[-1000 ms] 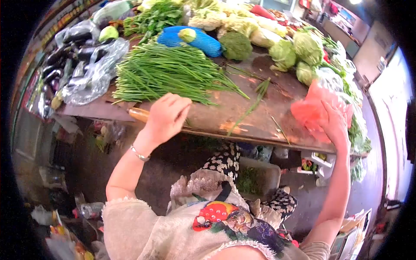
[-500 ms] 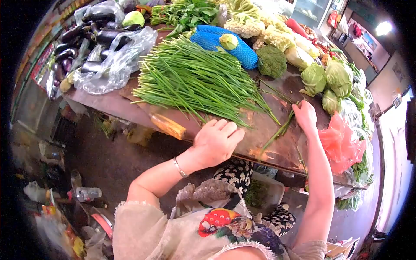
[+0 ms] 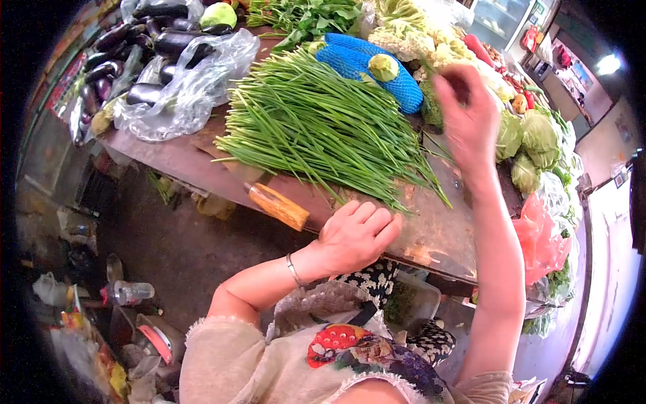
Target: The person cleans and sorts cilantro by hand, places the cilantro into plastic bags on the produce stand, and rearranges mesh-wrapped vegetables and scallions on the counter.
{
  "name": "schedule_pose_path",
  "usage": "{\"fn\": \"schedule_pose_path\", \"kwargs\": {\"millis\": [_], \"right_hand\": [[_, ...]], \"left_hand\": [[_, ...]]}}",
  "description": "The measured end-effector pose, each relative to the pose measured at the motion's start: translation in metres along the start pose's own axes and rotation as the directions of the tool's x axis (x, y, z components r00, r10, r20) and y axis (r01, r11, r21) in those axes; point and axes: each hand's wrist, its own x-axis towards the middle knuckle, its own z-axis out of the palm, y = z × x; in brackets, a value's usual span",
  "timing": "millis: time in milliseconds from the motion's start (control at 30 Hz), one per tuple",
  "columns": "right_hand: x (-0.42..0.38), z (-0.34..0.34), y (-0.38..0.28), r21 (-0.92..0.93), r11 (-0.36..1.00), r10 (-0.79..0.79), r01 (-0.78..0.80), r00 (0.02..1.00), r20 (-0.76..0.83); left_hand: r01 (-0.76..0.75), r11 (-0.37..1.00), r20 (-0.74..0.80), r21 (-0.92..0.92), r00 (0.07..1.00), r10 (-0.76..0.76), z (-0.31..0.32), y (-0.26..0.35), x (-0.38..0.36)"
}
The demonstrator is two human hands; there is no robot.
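A wide heap of garlic chives (image 3: 323, 121) lies across the table in front of me. My left hand (image 3: 360, 234) is closed at the table's near edge, just below the chive tips; whatever its curled fingers hold is hidden. My right hand (image 3: 468, 111) is raised over the right side, beside a head of broccoli (image 3: 431, 104), which it partly covers. Its thumb and fingers are pinched and slightly blurred, with a bit of green stalk showing at the tips. To the left of my left hand lies a knife (image 3: 281, 207), its wooden handle pointing toward me.
Eggplants (image 3: 178, 44) and a clear plastic bag (image 3: 195, 91) occupy the table's left. Behind the chives sit a blue net bag (image 3: 404, 87) and cauliflower (image 3: 404, 40). Cabbages (image 3: 538, 135) and a red plastic bag (image 3: 538, 236) line the right side.
My right hand has lifted from the tabletop and moved up and away from me. The loose green stalks it was pinching no longer lie there. My left hand stays closed near the edge.
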Motion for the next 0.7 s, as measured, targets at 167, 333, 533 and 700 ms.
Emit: {"fn": "schedule_pose_path", "kwargs": {"millis": [167,333,533,700], "right_hand": [[0.008,0.078,-0.010,0.166,0.950,-0.303,0.264,0.908,0.288],[0.022,0.053,0.022,0.083,0.987,-0.146,0.136,0.980,0.137],[0.025,0.050,0.081,-0.184,0.983,0.070,0.017,0.886,0.458],[0.023,0.074,0.113,-0.222,0.975,0.109,-0.021,0.913,0.394]], "left_hand": [[0.002,1.000,-0.001,-0.021,1.000,-0.002,0.001,0.000,0.000],[-0.006,1.000,-0.014,-0.015,1.000,0.005,-0.001,-0.002,-0.002],[-0.034,0.996,-0.055,-0.078,0.998,0.029,0.021,-0.007,-0.013],[0.005,0.990,-0.029,-0.139,1.000,-0.009,0.015,-0.006,-0.009]]}}
